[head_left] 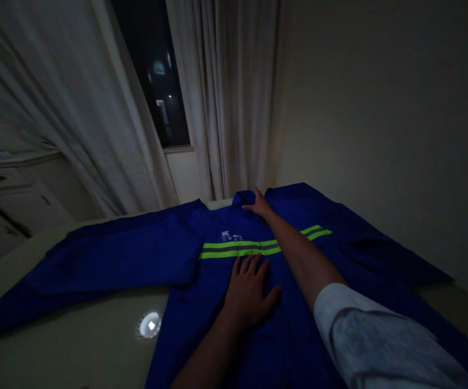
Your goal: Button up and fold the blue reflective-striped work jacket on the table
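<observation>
The blue jacket is pressed by the left hand and right hand (fingers flat, released); curtains are hung behind it.

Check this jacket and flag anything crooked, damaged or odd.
No damage shows. The blue jacket lies spread flat under the left hand and right hand. Only oddity: a round bright spot on the surface beside it, likely a reflection.

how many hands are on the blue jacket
2. The left hand lies flat on the chest of the jacket, just below the yellow-green stripes. The right hand reaches further, touching the collar at the far edge. No other hands show.
</observation>
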`<control>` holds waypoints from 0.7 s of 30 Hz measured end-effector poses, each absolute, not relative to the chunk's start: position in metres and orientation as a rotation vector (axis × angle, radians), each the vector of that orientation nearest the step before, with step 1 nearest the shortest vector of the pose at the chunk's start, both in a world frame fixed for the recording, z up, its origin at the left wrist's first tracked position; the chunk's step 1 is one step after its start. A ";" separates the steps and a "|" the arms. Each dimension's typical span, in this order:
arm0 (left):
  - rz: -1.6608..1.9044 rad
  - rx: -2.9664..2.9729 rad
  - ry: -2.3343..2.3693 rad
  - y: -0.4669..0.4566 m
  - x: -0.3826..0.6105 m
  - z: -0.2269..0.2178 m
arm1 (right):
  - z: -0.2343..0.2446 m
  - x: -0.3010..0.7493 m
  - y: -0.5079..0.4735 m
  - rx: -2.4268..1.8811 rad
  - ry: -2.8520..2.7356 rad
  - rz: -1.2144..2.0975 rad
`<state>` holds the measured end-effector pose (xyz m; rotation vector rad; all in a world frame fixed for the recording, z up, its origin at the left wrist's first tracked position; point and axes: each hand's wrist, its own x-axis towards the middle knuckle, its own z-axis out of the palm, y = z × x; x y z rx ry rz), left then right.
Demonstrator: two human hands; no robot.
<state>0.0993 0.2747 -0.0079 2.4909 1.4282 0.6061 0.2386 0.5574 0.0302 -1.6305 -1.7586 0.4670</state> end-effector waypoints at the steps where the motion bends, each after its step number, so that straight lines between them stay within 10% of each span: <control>1: 0.611 2.484 1.425 0.274 0.099 -0.008 | 0.030 0.236 0.564 -1.683 -1.756 0.461; 21: 0.510 2.594 1.492 0.276 0.099 -0.004 | 0.024 0.258 0.454 -1.258 -2.249 0.282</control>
